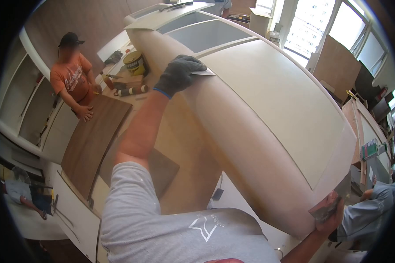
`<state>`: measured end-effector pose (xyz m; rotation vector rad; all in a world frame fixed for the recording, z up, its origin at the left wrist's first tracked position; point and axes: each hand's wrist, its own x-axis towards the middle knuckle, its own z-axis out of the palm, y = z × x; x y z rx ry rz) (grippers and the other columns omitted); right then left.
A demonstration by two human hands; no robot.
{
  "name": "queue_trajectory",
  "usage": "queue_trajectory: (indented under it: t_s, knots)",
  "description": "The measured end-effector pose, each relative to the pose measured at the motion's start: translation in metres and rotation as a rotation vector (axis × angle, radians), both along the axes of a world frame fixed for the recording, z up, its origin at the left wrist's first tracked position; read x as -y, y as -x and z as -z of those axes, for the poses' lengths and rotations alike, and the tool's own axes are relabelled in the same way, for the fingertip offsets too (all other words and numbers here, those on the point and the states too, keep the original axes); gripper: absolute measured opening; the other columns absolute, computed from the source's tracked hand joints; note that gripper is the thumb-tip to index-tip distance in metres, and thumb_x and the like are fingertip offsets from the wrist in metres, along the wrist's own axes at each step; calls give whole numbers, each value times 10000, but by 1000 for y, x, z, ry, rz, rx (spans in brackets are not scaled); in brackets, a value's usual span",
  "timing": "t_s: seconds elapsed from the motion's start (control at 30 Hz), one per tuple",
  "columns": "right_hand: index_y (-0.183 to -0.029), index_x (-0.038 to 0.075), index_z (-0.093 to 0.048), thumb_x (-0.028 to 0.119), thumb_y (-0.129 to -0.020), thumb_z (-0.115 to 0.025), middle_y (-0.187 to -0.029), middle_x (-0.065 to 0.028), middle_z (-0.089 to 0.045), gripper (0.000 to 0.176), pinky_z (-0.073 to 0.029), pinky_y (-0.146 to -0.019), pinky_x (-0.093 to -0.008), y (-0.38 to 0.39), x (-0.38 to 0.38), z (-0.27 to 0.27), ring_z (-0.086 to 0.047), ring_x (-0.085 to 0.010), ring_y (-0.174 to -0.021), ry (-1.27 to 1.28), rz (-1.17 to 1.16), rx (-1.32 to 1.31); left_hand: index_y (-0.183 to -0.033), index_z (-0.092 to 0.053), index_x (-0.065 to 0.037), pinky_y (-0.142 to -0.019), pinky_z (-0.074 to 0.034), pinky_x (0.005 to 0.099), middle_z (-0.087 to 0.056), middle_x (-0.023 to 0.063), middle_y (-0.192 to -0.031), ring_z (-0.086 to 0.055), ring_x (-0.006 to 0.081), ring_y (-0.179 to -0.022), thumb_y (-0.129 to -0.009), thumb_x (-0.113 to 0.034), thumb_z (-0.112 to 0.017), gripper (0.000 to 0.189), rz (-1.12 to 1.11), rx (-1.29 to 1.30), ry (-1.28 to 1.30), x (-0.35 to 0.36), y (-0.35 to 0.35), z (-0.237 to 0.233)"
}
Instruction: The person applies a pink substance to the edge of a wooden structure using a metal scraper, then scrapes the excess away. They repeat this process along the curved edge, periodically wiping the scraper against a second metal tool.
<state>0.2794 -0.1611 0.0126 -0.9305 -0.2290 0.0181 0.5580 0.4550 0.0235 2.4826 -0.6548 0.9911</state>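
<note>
Sheets of brown veneer (92,140) lie at 9 o'clock on the worktop (180,144). A person in an orange shirt (72,76) at 10 o'clock presses both palms on the far end, likely to keep it flat. Just beyond, at 11 o'clock, a yellow tin (134,62) stands upright among small tools.

The left hand (178,75), in a dark glove, reaches out at 12 o'clock to the upper edge of the big pale panel (267,109). Its grip is closed, pinching a small blade (204,72) whose tip points toward 3 o'clock. The blade lies nearly flat against the surface, which would keep its edge in full contact.

The panel itself runs from 12 o'clock down to 4 o'clock. It lies tilted across the worktop, with its rounded long edge turned toward the wearer and a recessed field on its face.

At 4 o'clock the right hand (331,219) steadies the panel's near corner. Its grip is pressed together around a wide blade (338,197) smeared with reddish paste, held against the corner. Just beside it at 4 o'clock is a co-worker's grey sleeve (364,210).
</note>
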Motion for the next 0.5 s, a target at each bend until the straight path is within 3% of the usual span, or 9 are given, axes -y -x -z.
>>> queue_trajectory:
  t_s: [0.13,0.2,0.27,0.5]
  knots:
    - [-1359,-62,-569,310,-1137,-505,-1308,-135,-641,438,-411,-1144,-410,-2,3,0,-579,-228,-1266,-63,-99,26,-1004,-851,-157,-1015,-538,389,-804,50,-1086,-717,281,-1091,-812,-30,-714,268,-12,-14,-68,1,9,-4]
    - [-1208,-4,-584,328,-1124,-509,-1053,-83,-601,350,-456,-859,-356,3,-7,3,-576,-186,-991,-30,200,-83,-1017,-848,-139,-1020,-544,398,-802,66,-1095,-716,283,-1115,-842,-39,-712,243,-54,-48,-72,-1,17,-11]
    - [-1130,27,-587,331,-1119,-508,-917,-56,-571,314,-476,-704,-331,3,-12,3,-568,-164,-845,1,359,-131,-1020,-847,-128,-1019,-549,401,-803,72,-1095,-716,281,-1123,-854,-44,-715,228,-59,-48,-59,2,18,-16]
    - [-1153,18,-586,294,-1129,-495,-915,-61,-558,292,-465,-681,-338,1,-8,8,-547,-161,-822,-6,512,-196,-1012,-847,-127,-1008,-555,393,-806,65,-1076,-726,271,-1092,-845,-39,-732,221,31,-2,-14,20,19,-8]
